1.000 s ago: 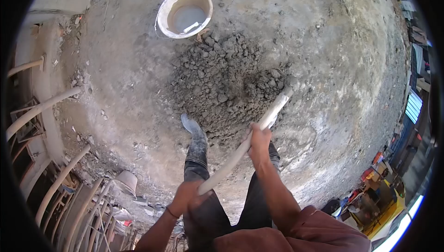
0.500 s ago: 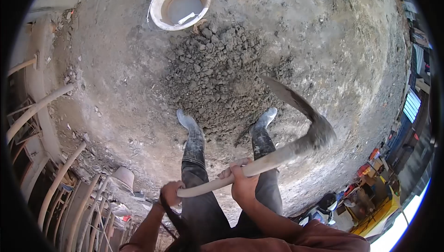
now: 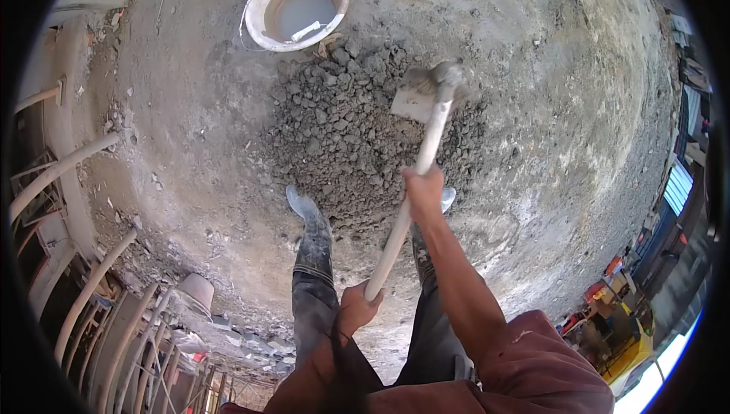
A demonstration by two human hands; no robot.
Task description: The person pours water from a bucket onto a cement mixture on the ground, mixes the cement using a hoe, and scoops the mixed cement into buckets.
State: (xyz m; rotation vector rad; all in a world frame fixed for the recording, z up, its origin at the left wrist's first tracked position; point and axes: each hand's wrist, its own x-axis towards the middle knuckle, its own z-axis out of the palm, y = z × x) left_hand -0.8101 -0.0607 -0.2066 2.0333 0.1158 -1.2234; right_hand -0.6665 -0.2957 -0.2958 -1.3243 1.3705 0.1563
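My left hand (image 3: 357, 309) is wrapped round the butt end of a hoe's wooden handle (image 3: 392, 250). Further up the same handle, my right hand (image 3: 423, 188) grips it near the middle. The hoe's metal blade (image 3: 414, 102) is at the upper right part of a heap of grey, lumpy mortar or wet soil (image 3: 342, 125); whether it touches the heap I cannot tell. My boots (image 3: 306, 209) stand at the near edge of the heap, the right one partly hidden behind my right arm.
A bucket (image 3: 296, 7) holding cloudy liquid and a white stick-like piece stands beyond the heap. On the left lie curved wooden poles (image 3: 95, 285) and a tipped pale bucket (image 3: 196, 292). Boxes and a yellow item (image 3: 631, 349) are piled at the lower right.
The hoe has swung from the right side, over my right leg, forward onto or over the heap. Both hands have moved with it, the right one reaching forward, the left one shifting right.
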